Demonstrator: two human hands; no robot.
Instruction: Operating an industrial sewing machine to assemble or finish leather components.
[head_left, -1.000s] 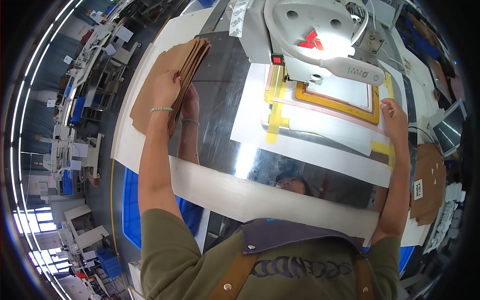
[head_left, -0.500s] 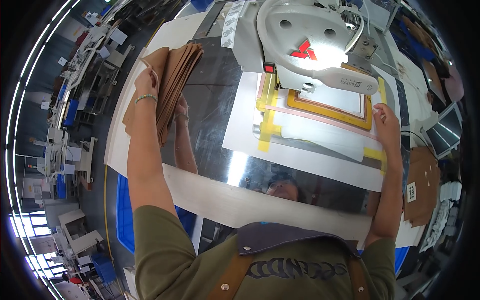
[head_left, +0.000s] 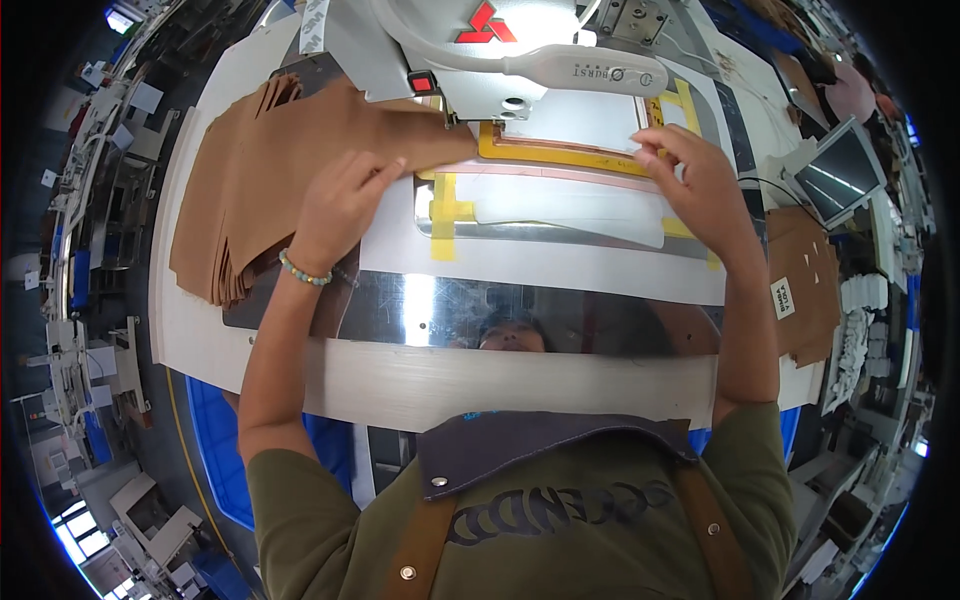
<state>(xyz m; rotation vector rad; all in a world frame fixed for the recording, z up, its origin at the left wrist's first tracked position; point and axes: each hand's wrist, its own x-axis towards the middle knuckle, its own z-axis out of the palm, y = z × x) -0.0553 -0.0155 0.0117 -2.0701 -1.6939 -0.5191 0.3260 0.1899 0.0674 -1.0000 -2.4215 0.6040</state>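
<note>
A brown fabric piece [head_left: 410, 140] stretches from the stack of brown pieces [head_left: 225, 200] at the left toward the sewing machine [head_left: 435, 45]. My left hand [head_left: 345, 200], wearing a beaded bracelet, pinches this piece near its lower edge. The piece's right end reaches the left side of a yellow frame [head_left: 560, 155] lying under the machine head. At the frame's right corner is my right hand [head_left: 695, 180], its thumb and fingertips drawn together in a pinch. Whatever may be between those fingertips is too small to make out.
A white sheet with a rolled edge [head_left: 570, 210] and yellow tape [head_left: 443, 225] lie before the frame. Nearer is a shiny metal plate [head_left: 390, 305]. More brown pieces [head_left: 800, 270] and a dark screen [head_left: 840, 172] stand at the right; a blue bin [head_left: 215, 440] is below the table.
My left hand has moved right from the stack, drawing the brown piece across toward the frame. The stack now lies spread out. My right hand stays by the frame's right side; the view has shifted.
</note>
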